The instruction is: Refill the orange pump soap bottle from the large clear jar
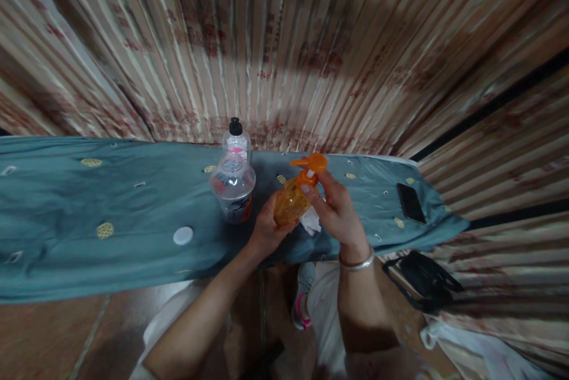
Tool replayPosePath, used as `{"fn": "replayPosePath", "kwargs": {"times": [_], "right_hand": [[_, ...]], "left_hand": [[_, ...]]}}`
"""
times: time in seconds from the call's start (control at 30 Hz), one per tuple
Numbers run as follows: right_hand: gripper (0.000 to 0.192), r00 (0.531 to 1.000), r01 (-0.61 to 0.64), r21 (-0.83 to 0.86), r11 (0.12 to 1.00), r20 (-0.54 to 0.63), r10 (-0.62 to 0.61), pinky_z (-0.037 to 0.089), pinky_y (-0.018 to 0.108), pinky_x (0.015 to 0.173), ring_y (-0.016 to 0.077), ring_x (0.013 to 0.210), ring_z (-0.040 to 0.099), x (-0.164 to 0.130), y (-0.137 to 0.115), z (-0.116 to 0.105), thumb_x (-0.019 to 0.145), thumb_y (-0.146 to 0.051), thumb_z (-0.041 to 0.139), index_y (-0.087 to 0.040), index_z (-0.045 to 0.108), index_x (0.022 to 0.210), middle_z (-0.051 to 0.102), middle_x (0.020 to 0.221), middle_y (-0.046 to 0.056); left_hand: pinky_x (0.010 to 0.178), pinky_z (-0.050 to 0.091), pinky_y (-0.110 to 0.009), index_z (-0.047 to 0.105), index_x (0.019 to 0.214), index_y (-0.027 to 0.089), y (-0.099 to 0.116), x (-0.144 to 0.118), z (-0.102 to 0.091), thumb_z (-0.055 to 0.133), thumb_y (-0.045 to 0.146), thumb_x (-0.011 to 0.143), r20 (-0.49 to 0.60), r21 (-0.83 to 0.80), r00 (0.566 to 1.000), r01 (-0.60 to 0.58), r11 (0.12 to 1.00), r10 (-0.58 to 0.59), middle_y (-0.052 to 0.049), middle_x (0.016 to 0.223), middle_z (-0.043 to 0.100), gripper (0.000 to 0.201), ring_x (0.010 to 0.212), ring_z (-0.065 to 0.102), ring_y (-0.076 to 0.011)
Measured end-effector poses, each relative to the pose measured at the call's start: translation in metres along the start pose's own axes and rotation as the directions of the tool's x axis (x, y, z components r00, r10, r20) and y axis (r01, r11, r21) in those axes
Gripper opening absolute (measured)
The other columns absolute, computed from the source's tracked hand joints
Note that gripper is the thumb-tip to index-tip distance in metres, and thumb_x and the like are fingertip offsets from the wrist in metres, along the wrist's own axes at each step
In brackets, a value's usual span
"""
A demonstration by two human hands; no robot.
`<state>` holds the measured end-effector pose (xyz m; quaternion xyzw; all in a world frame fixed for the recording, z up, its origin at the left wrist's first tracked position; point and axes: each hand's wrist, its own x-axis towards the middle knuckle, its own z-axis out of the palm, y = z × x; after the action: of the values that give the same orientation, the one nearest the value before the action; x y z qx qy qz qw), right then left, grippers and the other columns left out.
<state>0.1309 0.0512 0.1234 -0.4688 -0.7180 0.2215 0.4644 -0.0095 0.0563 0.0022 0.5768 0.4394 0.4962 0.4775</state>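
Observation:
Tilted to the right above the table, an amber pump bottle [291, 202] is between my two hands. My left hand [269, 227] is wrapped round its lower body. With thumb and fingers, my right hand [334, 207] grips the orange collar below the orange pump head [317, 162]. A crumpled white tissue [311, 222] shows just under the bottle, partly covered by my right hand. Left of the bottle stands a clear plastic cup with a domed lid [232, 181]. Behind that cup is a clear bottle with a black cap [235, 127], its lower part hidden.
A teal cloth with yellow pineapples covers the long narrow table [146, 202]. On it lie a round white disc [183, 235] and, far right, a black phone [411, 203]. Pleated curtains [275, 42] hang close behind and to the right. A black bag [427, 279] sits low at right.

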Motion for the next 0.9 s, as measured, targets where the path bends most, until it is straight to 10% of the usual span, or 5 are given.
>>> {"fn": "replayPosePath", "kwargs": {"times": [0.4,0.7,0.9], "right_hand": [[0.038,0.943,-0.124,-0.234,0.964,-0.33,0.041,0.051,0.045,0.095,0.0276,0.098,0.066,0.003,-0.001,0.014,0.074,-0.056,0.078,-0.024,0.069,0.093,0.073,0.096,0.006],[0.04,0.998,-0.011,0.128,0.992,0.056,0.004,0.048,0.039,0.105,0.0238,0.118,0.064,0.005,0.01,-0.002,0.092,-0.045,0.063,-0.025,0.062,0.127,0.069,0.128,0.006],[0.037,0.995,-0.086,0.103,0.991,-0.032,0.09,0.049,0.041,0.103,0.0249,0.107,0.068,0.01,0.013,0.002,0.082,-0.05,0.075,-0.023,0.07,0.108,0.075,0.109,0.005]], "left_hand": [[0.102,0.05,-0.048,0.046,0.135,0.017,0.001,0.0,0.0,0.082,0.034,0.068,0.013,-0.022,0.998,0.056,0.998,-0.055,-0.013,0.125,0.064,0.077,0.121,0.061,-0.0304],[0.104,0.049,-0.048,0.046,0.136,0.018,0.001,-0.001,-0.001,0.082,0.033,0.068,0.015,-0.024,0.999,0.044,0.999,-0.043,-0.013,0.129,0.064,0.078,0.122,0.061,-0.0301],[0.104,0.049,-0.047,0.048,0.135,0.019,-0.001,0.0,-0.001,0.083,0.032,0.067,0.008,-0.008,0.999,0.053,0.999,-0.053,-0.012,0.129,0.064,0.078,0.122,0.061,-0.0301]]}}
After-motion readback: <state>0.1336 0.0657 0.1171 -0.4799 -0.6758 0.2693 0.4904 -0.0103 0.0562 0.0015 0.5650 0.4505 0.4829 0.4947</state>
